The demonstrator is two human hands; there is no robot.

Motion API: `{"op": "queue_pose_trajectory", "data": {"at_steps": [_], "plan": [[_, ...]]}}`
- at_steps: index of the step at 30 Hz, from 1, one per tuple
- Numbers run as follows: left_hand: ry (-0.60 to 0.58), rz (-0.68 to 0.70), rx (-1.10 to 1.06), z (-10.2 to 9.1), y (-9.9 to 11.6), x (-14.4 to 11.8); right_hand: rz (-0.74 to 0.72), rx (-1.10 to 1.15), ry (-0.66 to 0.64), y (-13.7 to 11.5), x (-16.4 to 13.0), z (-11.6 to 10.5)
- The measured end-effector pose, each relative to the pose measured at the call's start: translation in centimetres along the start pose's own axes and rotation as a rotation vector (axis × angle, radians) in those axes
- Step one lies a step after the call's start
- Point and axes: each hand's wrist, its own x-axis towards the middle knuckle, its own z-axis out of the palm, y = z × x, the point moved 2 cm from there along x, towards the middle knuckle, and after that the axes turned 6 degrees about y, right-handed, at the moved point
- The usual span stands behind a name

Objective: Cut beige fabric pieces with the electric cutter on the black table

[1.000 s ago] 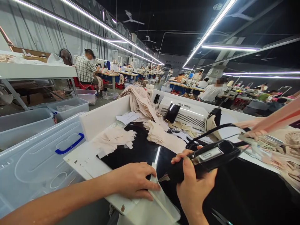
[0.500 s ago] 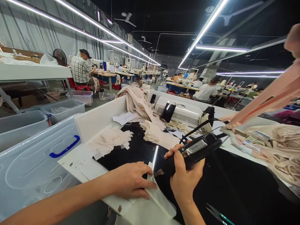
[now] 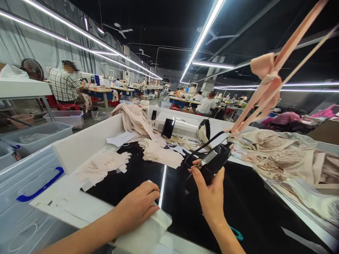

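My left hand (image 3: 136, 206) is closed on a pale, thin piece of fabric (image 3: 149, 229) at the front edge of the black work surface (image 3: 254, 197). The fabric hangs over that edge toward me. My right hand (image 3: 212, 197) grips a black corded hand tool (image 3: 215, 164) with a metal strip along its side, tilted above the surface. Knotted pink fabric strips (image 3: 267, 84) run up from the tool's far end. Part of a teal handle (image 3: 236, 233) shows beside my right forearm, which hides some of it.
Pale cut pieces lie in stacks (image 3: 160, 153) and in a fanned pile (image 3: 106, 165) toward the back and left. Behind them stand a phone (image 3: 168, 128) and a white vented machine (image 3: 182, 127). Beige straps (image 3: 288, 151) heap at right. Clear plastic bins (image 3: 45, 132) stand left; people sit at sewing tables beyond.
The view has turned right. My left hand has drawn the fabric off the black surface toward the front edge. The tool stays in my right hand, its near end tilted lower.
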Motion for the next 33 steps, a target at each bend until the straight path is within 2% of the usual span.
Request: {"op": "queue_pose_trajectory", "data": {"at_steps": [4,7,11,13,15,17,23,28,33], "plan": [[-0.051,-0.039,-0.058,1.1,0.2,0.1,0.002,-0.159,-0.074,0.7,0.2,-2.3],[-0.044,0.001,-0.080,1.5,-0.3,0.2,-0.004,-0.276,-0.170,1.9,-0.1,-4.4],[0.012,0.138,0.012,1.5,-0.6,0.4,-0.006,-0.492,-0.311,4.5,-0.8,-8.7],[0.042,0.161,0.067,1.4,-0.5,0.4,-0.036,-0.636,-0.397,5.7,-1.2,-11.1],[0.050,0.132,0.097,1.3,-0.4,0.4,-0.048,-0.691,-0.443,6.7,-1.7,-13.0],[0.010,0.052,0.093,1.1,-0.2,0.4,-0.066,-0.708,-0.477,7.4,-2.3,-14.1],[-0.235,-0.250,-0.115,0.3,0.7,0.3,-0.171,-0.723,-0.538,8.8,-4.0,-13.8],[-0.252,-0.352,-0.287,-0.5,1.3,0.0,-0.197,-0.700,-0.503,8.7,-4.4,-13.8],[-0.340,-0.406,-0.366,-0.9,2.1,-0.6,-0.143,-0.652,-0.483,7.4,-6.4,-13.4]]}}
